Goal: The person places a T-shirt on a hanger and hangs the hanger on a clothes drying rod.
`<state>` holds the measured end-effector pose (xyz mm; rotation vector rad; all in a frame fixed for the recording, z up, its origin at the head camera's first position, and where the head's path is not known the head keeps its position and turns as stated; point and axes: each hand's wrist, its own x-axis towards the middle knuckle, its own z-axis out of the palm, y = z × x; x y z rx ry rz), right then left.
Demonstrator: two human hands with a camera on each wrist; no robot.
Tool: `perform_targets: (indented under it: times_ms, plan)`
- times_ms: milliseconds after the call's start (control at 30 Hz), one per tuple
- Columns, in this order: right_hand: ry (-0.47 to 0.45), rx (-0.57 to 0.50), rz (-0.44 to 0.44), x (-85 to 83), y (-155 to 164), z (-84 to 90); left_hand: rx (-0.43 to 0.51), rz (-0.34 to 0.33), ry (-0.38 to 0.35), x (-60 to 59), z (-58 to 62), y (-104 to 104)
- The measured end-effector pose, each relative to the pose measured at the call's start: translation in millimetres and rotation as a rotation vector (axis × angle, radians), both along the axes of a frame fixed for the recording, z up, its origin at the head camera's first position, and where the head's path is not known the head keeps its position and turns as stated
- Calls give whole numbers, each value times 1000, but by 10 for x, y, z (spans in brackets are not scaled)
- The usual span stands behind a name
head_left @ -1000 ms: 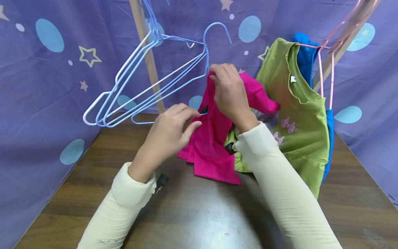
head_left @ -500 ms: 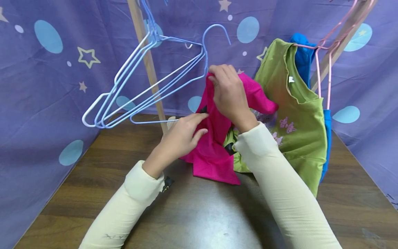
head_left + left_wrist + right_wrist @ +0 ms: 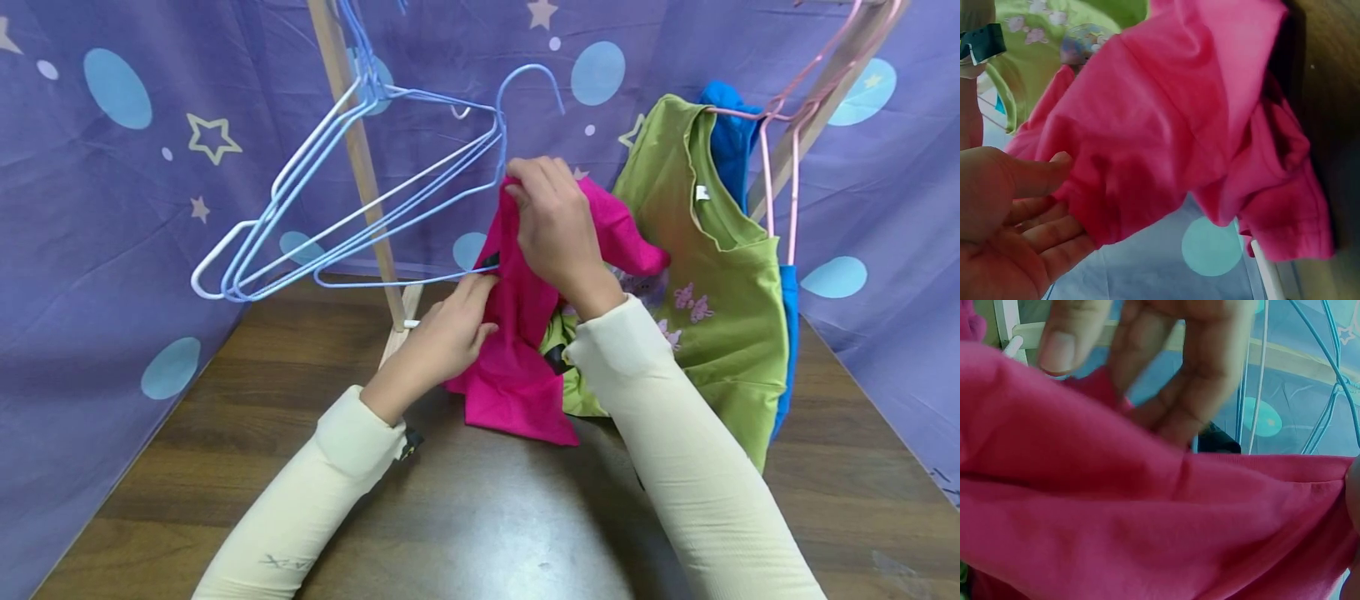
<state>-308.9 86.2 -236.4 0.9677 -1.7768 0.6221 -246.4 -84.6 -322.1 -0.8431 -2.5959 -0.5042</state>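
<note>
A bright pink garment (image 3: pixel 517 367) hangs from my right hand (image 3: pixel 555 217), which pinches its upper edge beside the hook of a light-blue wire hanger (image 3: pixel 360 286). One end of this hanger reaches into the pink cloth. My left hand (image 3: pixel 442 333) is at the garment's left side, fingers stretched along the hanger's lower bar. In the left wrist view its fingers (image 3: pixel 1060 240) lie straight behind the cloth's edge, thumb apart. The right wrist view shows the cloth (image 3: pixel 1085 444) drawn taut toward the right hand's grip at the right edge, with left-hand fingers behind it.
Several other blue and white hangers (image 3: pixel 273 196) hang by a wooden post (image 3: pixel 362 158) at left. A green sleeveless top (image 3: pixel 738 325) and a blue garment (image 3: pixel 729 154) hang on pink hangers (image 3: pixel 770 179) at right. Beneath is a brown wooden table (image 3: pixel 480 517); a purple patterned curtain (image 3: pixel 247 50) stands behind.
My left hand has moved right and its fingers now reach the pink garment's edge. The front hanger's lower bar has risen slightly. My right hand keeps its hold almost in place.
</note>
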Motion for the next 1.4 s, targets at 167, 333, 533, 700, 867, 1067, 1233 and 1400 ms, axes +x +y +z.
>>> perform_targets:
  times_ms: [167, 333, 533, 700, 867, 1067, 1233, 1400]
  plan:
    - [-3, -7, -9, -9, 24, -7, 18, 53, 12, -8, -28, 3]
    - [-1, -39, -9, -33, 56, -31, -21, 84, 22, 10, 35, -19]
    - [3, -70, -21, -69, 95, -81, -98, 60, -5, 44, 129, -61]
    - [5, -97, -34, -91, 121, -108, -23, -25, 35, 87, 196, -74]
    - [12, -126, -33, -103, 150, -122, 69, -175, 30, 139, 260, -84]
    - [20, -122, -53, -113, 188, -129, -20, -124, 76, 194, 316, -115]
    - [16, -138, -70, -140, 223, -129, -34, -67, 147, 228, 374, -170]
    - [-33, -144, -99, -146, 288, -129, -30, -28, 156, 268, 474, -254]
